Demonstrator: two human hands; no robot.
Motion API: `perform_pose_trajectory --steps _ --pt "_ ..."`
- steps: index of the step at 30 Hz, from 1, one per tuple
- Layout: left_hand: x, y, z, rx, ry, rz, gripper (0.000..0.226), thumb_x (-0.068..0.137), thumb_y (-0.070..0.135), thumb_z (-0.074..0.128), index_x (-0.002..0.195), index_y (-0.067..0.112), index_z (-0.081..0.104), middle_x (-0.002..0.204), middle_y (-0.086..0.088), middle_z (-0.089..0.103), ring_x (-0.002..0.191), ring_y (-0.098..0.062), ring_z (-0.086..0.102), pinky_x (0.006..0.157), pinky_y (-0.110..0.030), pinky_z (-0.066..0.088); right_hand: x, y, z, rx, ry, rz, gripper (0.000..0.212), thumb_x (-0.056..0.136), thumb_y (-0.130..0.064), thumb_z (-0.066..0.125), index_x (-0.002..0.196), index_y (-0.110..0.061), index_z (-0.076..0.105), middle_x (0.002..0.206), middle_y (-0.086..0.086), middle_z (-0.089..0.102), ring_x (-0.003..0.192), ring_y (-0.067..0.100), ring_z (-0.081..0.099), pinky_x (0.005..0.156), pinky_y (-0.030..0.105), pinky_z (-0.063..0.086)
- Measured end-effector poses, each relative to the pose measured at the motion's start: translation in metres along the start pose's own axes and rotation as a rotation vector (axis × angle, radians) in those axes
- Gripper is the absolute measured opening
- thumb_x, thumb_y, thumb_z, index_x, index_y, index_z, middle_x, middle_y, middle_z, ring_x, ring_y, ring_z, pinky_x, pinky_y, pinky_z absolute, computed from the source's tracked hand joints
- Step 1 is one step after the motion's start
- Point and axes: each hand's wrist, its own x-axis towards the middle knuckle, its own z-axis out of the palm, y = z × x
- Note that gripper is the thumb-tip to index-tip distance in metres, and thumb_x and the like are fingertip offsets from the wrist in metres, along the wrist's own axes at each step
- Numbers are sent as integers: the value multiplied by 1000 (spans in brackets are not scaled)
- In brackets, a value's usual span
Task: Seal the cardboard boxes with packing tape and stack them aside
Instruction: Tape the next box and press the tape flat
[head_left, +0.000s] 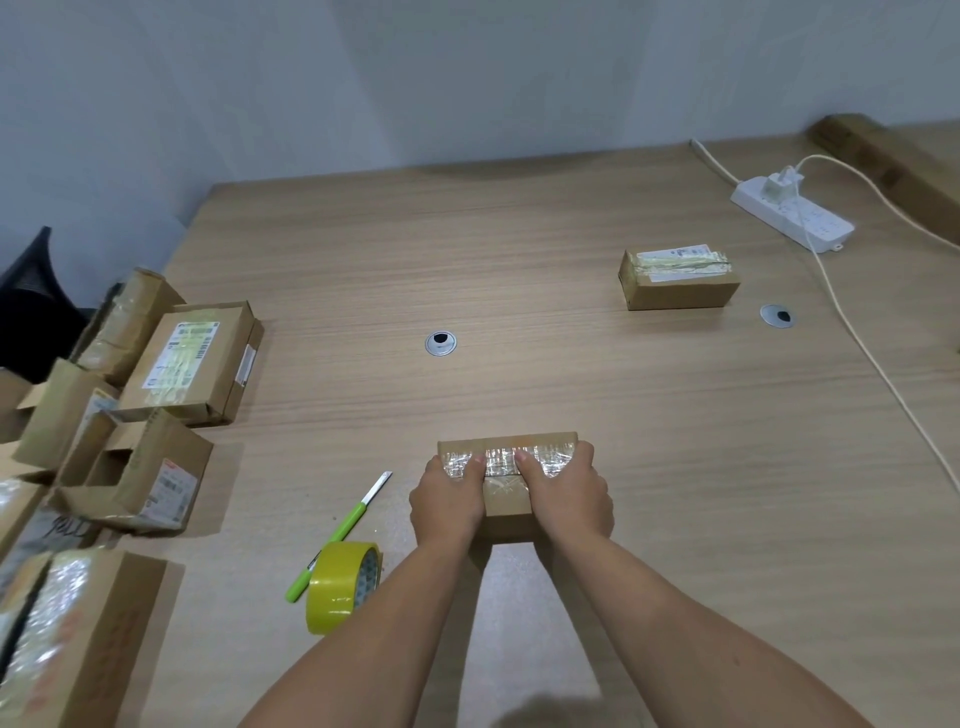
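A small cardboard box (508, 499) with a band of clear tape across its far end sits on the table in front of me. My left hand (449, 501) grips its left side, thumb pressing on the tape. My right hand (566, 496) grips the right side the same way. A roll of yellow packing tape (340, 587) stands on edge just left of my left forearm. A green-handled utility knife (345, 530) lies beside it with its blade out. A taped box (678, 278) sits alone at the far right.
Several cardboard boxes, some open (132, 473) and some taped (195, 361), crowd the table's left edge. A white power strip (792, 213) and its cables run along the right side. Two round cable grommets (440, 343) (777, 315) are set into the tabletop.
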Motion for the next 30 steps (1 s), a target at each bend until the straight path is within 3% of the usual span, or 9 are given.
perform_pose_trajectory --steps 3,6,10,13,16,19,23,26,30 --pt "4 -2 -1 -19 -12 7 43 100 43 53 124 10 65 122 -11 67 117 -31 57 87 -30 40 2 3 1 32 -6 11 56 94 -61 54 129 -19 42 121 10 63 108 35 60 84 40 46" --pt "9 -6 -1 -87 -20 -19 45 102 40 48 135 11 60 134 -11 62 126 -32 53 105 -41 43 4 4 0 81 -10 14 46 100 -54 48 128 -18 44 116 12 62 97 34 56 83 41 45" --pt "10 -11 -2 -171 -34 -63 44 104 36 42 137 12 59 137 -11 60 128 -33 52 111 -47 40 7 10 2 99 -13 11 40 106 -46 39 133 -18 43 101 7 54 89 29 47 79 38 40" --pt "11 -12 -4 -239 -28 -91 44 104 33 41 135 8 60 140 -13 58 130 -35 51 113 -48 39 9 11 2 142 -24 19 39 108 -42 34 139 -20 43 111 12 59 92 29 47 80 39 39" --pt "9 -13 -6 -261 -58 -77 49 103 40 42 141 14 57 143 -6 56 131 -30 50 113 -45 38 6 10 -2 166 -47 26 44 107 -44 35 145 -21 40 125 16 59 100 31 51 83 38 39" --pt "0 -18 -9 -155 -132 41 67 87 62 55 141 24 53 133 -1 63 122 -24 57 105 -42 45 4 13 -2 191 -95 -17 68 93 -62 54 147 -24 35 130 9 59 114 31 57 91 40 47" --pt "-6 -21 -8 -105 -118 122 64 81 47 77 137 32 50 109 10 67 102 -16 62 84 -29 46 0 14 -2 149 -123 -69 112 68 -69 77 155 -27 19 144 4 51 128 29 52 99 41 46" --pt "-5 -19 -8 -115 -131 119 70 83 45 76 144 30 45 118 6 67 107 -17 61 87 -30 47 1 15 -3 145 -117 -81 110 69 -65 77 154 -27 18 143 5 51 127 30 53 100 44 46" --pt "-4 -18 -8 -167 -158 87 62 88 40 71 144 33 46 123 5 66 109 -17 62 96 -37 51 3 17 -4 177 -136 -89 85 84 -55 72 150 -27 26 137 3 56 120 27 55 95 40 47"
